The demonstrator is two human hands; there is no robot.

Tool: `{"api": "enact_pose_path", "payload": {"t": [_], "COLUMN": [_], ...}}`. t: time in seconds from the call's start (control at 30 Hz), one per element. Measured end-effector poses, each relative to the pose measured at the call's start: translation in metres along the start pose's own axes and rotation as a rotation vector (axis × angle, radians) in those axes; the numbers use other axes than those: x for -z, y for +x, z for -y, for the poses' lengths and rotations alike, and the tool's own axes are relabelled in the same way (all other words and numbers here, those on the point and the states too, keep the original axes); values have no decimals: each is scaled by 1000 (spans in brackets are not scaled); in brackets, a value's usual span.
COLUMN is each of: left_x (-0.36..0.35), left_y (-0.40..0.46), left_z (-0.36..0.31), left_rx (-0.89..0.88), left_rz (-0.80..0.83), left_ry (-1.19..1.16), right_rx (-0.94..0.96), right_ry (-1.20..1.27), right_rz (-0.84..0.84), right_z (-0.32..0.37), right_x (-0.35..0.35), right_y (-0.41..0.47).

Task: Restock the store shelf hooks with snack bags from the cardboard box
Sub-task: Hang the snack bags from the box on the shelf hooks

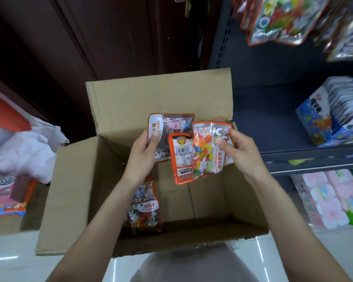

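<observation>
An open cardboard box [102, 176] stands on the floor below me with its flaps spread. Over it my left hand [143, 153] grips a clear candy bag [171, 127] with an orange edge, thumb on its front. My right hand [238, 151] pinches an orange bag of coloured sweets [208, 151]. Between them hangs a third orange bag [181, 159], back side and barcode showing; which hand holds it I cannot tell. One more snack bag [144, 208] leans against the box's left inner wall. Filled bags [283, 19] hang from hooks at the upper right.
A dark metal shelf unit [314, 157] stands on the right, with a blue display carton [318, 121] on it and pink packs [326, 200] below. White plastic bags [29, 151] and another box with goods lie on the left. A dark wooden door rises behind the box.
</observation>
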State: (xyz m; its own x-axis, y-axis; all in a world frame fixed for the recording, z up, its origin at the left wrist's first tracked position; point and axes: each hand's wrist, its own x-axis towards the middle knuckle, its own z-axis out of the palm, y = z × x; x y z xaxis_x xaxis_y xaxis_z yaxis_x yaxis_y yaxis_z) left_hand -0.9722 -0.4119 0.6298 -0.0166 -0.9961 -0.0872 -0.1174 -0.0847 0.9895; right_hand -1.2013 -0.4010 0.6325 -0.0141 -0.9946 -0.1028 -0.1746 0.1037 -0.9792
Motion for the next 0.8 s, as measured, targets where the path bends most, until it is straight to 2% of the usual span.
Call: {"api": "enact_pose_path", "payload": {"t": [0.1, 0.33, 0.5, 0.6, 0.8], "left_x": [-5, -23, -24, -28, -37], "left_y": [-4, -10, -13, -14, -16], "left_z": [-7, -10, -6, -7, -19], "left_rx": [17, 104, 12, -71, -148], "left_rz": [-28, 27, -25, -14, 80], "left_ry": [-65, -188, -149, -110, -38], "right_rx": [-28, -67, -39, -38, -10], "right_ry": [64, 167, 51, 85, 159], "right_rz": [-63, -210, -345, -410, -414], "right_z": [2, 1, 0, -2, 3], "right_x": [-9, -32, -33, -39, -40], "right_y": [7, 14, 15, 13, 6]}}
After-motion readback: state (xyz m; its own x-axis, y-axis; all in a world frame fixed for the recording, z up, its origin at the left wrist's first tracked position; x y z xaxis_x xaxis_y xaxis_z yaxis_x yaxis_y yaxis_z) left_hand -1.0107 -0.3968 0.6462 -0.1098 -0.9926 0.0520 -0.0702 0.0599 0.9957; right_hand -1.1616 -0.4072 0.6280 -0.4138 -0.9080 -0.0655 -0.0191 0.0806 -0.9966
